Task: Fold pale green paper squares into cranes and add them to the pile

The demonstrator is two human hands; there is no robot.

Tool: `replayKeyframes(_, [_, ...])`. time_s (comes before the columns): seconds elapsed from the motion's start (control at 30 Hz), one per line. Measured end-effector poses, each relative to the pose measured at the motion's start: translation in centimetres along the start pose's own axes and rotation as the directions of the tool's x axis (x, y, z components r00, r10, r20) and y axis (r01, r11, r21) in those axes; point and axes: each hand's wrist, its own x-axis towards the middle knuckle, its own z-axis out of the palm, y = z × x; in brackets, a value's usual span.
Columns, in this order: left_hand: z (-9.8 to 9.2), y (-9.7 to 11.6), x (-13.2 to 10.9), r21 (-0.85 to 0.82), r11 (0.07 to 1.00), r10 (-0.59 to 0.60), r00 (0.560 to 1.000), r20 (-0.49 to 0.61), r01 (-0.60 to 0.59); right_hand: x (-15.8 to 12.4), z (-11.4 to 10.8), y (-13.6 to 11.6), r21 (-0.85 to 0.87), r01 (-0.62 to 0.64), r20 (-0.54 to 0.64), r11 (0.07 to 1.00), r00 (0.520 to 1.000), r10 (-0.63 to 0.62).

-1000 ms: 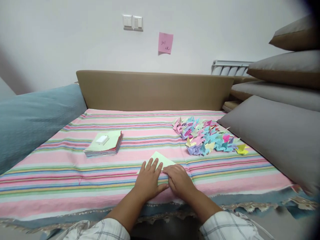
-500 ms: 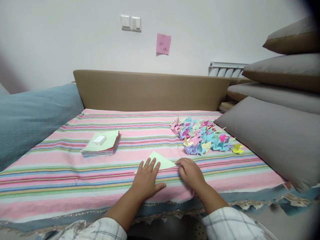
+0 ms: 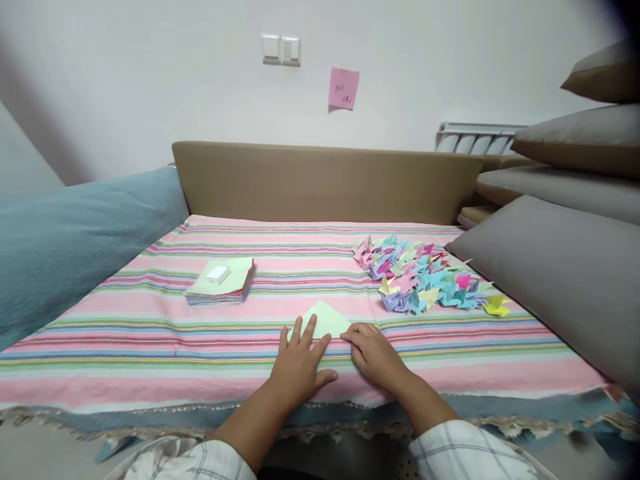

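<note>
Fingers: spread apart on left hand (image 3: pixel 297 367), over pale-green triangular paper sheet (image 3: pixel 327 320); bunched together on right hand (image 3: pixel 376 355), cannot tell if pinching | Since half a second earlier: slid inward from sheet's right corner with right hand, closer to left | Sheet: on pink multicoloured-striped cloth (image 3: pixel 150 388), nearer than many-coloured folded-paper heap (image 3: pixel 423 280)

White wall (image 3: pixel 400 40) behind tan sofa back (image 3: pixel 325 181)

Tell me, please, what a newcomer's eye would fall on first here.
Probably the colourful folded papers clustered right of centre on the striped cloth. Next, the pale green paper at front centre, partly under the spread left hand, the right hand at its right corner.
</note>
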Motion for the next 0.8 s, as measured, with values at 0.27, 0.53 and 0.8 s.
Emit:
replayKeyframes(0.27, [-3.0, -2.2, -2.9, 0.058, 0.976, -0.215, 0.974, 0.076, 0.211, 0.0, 0.4, 0.4, 0.021, -0.015, 0.005, 1.000, 1.000, 0.015])
replayKeyframes(0.53, [-5.0, -3.9, -3.4, 0.018, 0.956, -0.292, 0.947, 0.136, 0.292, 0.0, 0.3, 0.4, 0.035, -0.032, 0.016, 0.999, 0.999, 0.031])
replayKeyframes(0.8, [-6.6, -3.6, -2.8, 0.021, 0.964, -0.259, 0.957, -0.128, 0.264, 0.1, 0.5, 0.5, 0.029, -0.040, 0.021, 0.999, 0.999, 0.039])
